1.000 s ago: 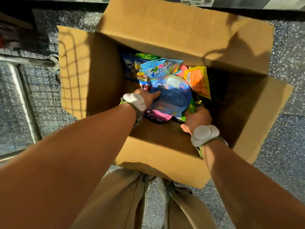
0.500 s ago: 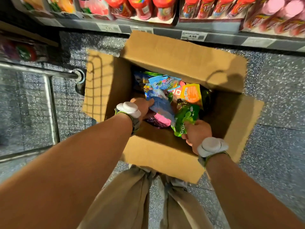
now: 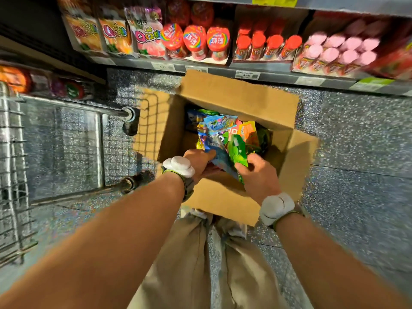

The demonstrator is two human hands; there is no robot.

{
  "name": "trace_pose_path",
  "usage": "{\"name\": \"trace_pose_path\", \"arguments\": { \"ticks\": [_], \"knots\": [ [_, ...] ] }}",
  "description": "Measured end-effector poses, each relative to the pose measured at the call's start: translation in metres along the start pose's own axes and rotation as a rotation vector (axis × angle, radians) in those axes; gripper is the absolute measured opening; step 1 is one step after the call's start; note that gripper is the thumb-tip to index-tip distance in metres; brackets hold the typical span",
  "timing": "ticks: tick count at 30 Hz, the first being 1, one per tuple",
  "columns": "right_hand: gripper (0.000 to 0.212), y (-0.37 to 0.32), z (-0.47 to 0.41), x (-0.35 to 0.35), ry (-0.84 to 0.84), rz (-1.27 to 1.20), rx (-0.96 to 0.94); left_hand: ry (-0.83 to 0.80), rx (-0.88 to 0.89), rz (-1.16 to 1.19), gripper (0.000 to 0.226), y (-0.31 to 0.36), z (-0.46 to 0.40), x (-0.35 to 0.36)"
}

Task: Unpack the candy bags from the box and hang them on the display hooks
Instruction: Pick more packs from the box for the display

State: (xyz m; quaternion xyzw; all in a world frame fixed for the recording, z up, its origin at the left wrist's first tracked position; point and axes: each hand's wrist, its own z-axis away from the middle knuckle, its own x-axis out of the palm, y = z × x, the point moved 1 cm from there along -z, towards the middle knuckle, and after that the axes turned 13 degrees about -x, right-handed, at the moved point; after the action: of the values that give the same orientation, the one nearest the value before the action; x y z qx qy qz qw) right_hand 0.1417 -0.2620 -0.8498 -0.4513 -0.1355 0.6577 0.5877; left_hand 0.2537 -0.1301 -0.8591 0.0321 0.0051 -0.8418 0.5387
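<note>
The blue bag and the green bag sit side by side, touching, at the near side of the box, lifted above the heap of candy bags that fills its far half. The left hand grips the blue bag at its near left edge, fingers curled under it and thumb on top. The right hand grips the green bag at its lower end, fingers curled round it. Each wrist bears a white band. The box stands open on the speckled floor, its far flap folded up, its right flap spread outward. A wire cart stands at the box's left edge. Behind the far edge runs a shelf with price tags, stocked with red-capped jars, pink-capped tubs and gummy packs.
</note>
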Motion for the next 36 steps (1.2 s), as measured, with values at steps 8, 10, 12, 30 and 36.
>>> {"name": "trace_pose_path", "arguments": {
  "ticks": [8,10,12,30,36],
  "knots": [
    [0.019,-0.048,0.054,-0.041,-0.059,0.004,-0.197,-0.131,-0.041,0.308,0.019,-0.016,0.082,0.009],
    [0.019,-0.06,0.061,-0.05,-0.078,0.008,-0.175,-0.163,-0.052,0.34,0.018,-0.015,0.097,0.009],
    [0.024,-0.076,0.068,-0.059,-0.051,-0.039,-0.137,-0.172,-0.075,0.334,0.02,-0.009,0.113,0.01],
    [0.014,-0.157,0.113,-0.099,0.0,0.252,-0.404,-0.248,-0.193,0.149,0.027,0.018,0.234,-0.002],
    [0.014,-0.186,0.142,-0.123,0.078,0.233,-0.447,-0.263,-0.165,-0.023,0.024,0.009,0.268,-0.003]
  ]
}}
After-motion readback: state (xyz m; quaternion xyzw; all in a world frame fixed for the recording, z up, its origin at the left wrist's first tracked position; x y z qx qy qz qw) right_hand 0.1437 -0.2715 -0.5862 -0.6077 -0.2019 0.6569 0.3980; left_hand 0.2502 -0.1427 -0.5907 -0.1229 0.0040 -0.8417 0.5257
